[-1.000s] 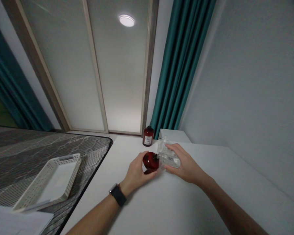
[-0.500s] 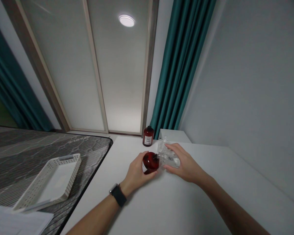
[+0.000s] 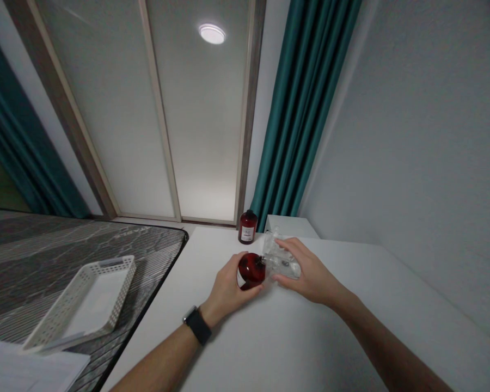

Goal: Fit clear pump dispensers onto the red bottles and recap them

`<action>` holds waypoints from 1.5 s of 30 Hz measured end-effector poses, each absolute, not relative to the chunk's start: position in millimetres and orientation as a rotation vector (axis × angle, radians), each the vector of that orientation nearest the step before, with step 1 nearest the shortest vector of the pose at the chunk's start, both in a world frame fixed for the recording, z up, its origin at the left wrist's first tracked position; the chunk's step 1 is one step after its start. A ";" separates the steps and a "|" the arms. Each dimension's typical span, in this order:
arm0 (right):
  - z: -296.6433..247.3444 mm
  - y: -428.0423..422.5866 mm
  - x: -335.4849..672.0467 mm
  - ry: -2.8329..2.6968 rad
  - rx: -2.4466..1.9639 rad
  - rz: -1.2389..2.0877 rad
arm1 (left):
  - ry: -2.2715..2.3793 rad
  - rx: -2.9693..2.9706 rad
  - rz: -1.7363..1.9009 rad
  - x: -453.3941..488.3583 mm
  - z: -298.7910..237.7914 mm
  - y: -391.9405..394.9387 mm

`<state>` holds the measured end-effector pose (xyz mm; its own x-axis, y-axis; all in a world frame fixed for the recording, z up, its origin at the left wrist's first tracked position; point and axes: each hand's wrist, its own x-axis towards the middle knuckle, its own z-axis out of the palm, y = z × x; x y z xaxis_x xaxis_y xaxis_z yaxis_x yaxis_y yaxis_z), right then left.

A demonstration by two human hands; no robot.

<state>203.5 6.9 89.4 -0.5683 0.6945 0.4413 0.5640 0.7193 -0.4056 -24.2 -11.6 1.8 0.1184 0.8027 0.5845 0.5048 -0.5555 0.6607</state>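
Observation:
My left hand (image 3: 229, 284) is wrapped around a dark red bottle (image 3: 252, 271), which is tilted with its neck to the right; part of its white label shows by my fingers. Opposite it, my right hand (image 3: 310, 275) grips a clear plastic bottle (image 3: 283, 264) lying nearly sideways, thumb below and fingers above. The narrow necks of the two meet or nearly meet; whether one sits inside the other I cannot tell. Just behind stands a second dark red bottle (image 3: 247, 227), upright, with a black cap and white label.
Both hands are over a white table (image 3: 269, 343). To the left, a white perforated basket (image 3: 118, 302) and some white papers (image 3: 32, 367) lie on a grey patterned surface (image 3: 147, 245). A white box-like piece (image 3: 294, 225) stands beyond the table, near a green curtain (image 3: 298, 120).
Hardly anything differs. Both hands keep the two bottles neck to neck, with only a very slight shift of the clear one.

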 end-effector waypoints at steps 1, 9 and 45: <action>89.6 7.0 203.5 -2.339 -0.949 0.293 | 1.281 2.104 1.411 -24.1 1.8 -11.6; 92.1 7.2 203.5 -2.345 -0.962 0.302 | 1.277 2.111 1.404 -23.0 3.0 -12.1; 100.5 7.9 201.8 -2.366 -0.955 0.317 | 1.282 2.019 1.390 -20.0 0.5 -13.5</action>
